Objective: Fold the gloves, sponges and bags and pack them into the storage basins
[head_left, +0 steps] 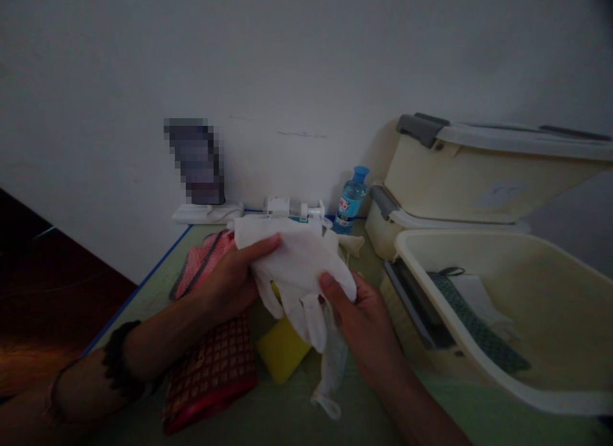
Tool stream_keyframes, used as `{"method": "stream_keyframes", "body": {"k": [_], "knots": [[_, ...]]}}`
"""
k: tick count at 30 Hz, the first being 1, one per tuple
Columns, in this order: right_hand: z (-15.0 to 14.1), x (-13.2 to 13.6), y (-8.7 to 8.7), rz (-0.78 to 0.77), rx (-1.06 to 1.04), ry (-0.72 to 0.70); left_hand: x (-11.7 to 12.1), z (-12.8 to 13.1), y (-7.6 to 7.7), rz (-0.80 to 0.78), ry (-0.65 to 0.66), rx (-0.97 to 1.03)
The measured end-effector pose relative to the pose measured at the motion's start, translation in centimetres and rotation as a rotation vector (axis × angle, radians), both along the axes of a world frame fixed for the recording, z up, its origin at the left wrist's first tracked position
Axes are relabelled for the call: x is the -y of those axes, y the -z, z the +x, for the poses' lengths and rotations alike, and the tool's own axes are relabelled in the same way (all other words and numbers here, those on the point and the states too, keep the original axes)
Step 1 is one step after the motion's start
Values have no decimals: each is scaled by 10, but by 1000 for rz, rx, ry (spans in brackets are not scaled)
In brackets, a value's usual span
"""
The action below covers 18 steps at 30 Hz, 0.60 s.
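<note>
White glove, held above the table: the left hand pinches its left edge, the right hand its right, probably to keep it flat while its fingers hang. A blue bottle stands upright behind, presumably out of reach's way.

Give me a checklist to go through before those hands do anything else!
1. Left hand holding the white fabric glove: ok.
2. Right hand holding it too: ok.
3. Just one glove in the hands: cannot tell; another layer could be hidden.
4. Blue plastic bottle standing up with its blue cap on: ok.
5. Cream plastic bin open on top: ok.
6. Green tabletop bare below the hands: not ok; a flat yellow object and red checked pouch lie there.
</note>
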State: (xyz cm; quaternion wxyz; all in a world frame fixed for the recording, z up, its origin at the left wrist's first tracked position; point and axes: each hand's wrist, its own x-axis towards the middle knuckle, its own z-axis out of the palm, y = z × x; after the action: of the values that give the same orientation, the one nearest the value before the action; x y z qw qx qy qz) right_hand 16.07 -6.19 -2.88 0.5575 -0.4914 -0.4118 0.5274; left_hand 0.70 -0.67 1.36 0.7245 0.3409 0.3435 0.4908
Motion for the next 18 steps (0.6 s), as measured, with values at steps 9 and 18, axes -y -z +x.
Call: {"method": "stream_keyframes", "body": {"k": [9,18], "knots": [[-1,0,-2,-29,-74,9,-3,2,-2,-87,-209,-35],[-1,-3,2,-11,-142,0,-3,5,-3,-51,-146,-101]]}}
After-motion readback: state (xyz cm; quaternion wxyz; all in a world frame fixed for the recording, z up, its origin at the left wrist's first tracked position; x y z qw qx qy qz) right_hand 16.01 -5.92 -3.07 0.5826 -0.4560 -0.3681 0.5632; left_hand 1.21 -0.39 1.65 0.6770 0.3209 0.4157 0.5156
